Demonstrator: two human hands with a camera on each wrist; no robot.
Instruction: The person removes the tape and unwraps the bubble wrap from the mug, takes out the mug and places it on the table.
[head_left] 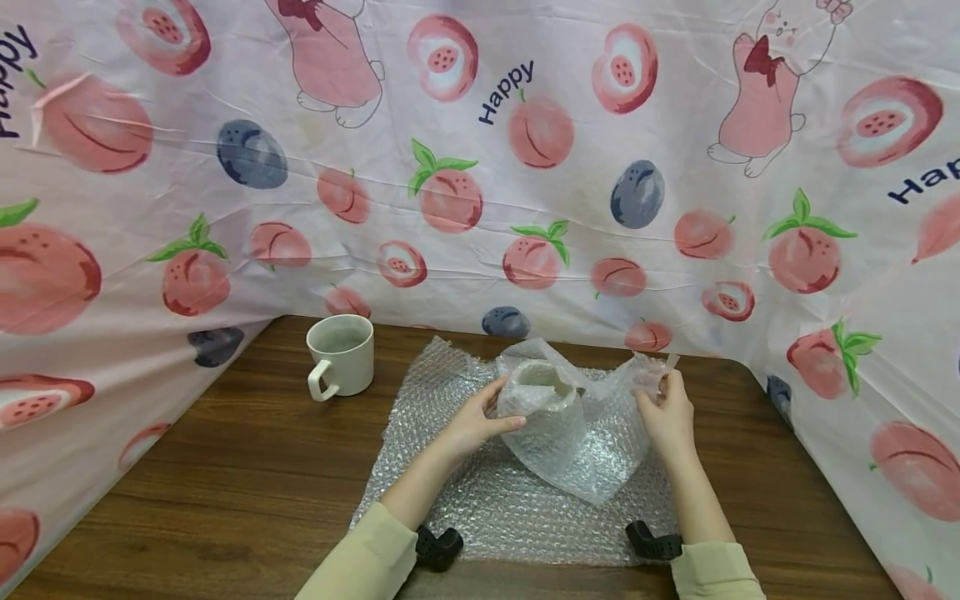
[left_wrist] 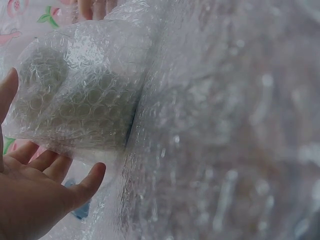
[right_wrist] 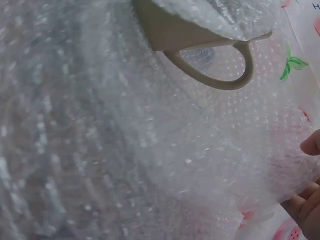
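Note:
A light-coloured mug (right_wrist: 167, 25) stands partly wrapped in bubble wrap (head_left: 611, 442); its bare handle (right_wrist: 215, 82) shows in the right wrist view. My left hand (head_left: 478, 419) holds the wrapped mug at its left side, thumb toward the front and fingers round the back, their tips partly hidden. To the right, my right hand (head_left: 667, 412) pinches the loose end of the wrap between thumb and fingers, drawn out from the mug. Some of the wrap is folded over the mug's mouth. Beneath everything lies a wide bubble wrap sheet (head_left: 525, 533).
At the back left of the brown wooden table (head_left: 225, 467) stands an unwrapped white mug (head_left: 352, 367), its handle toward the front. A fruit-printed cloth (head_left: 480, 183) hangs behind and along both sides. Black mounts (head_left: 441, 550) sit at both wrists.

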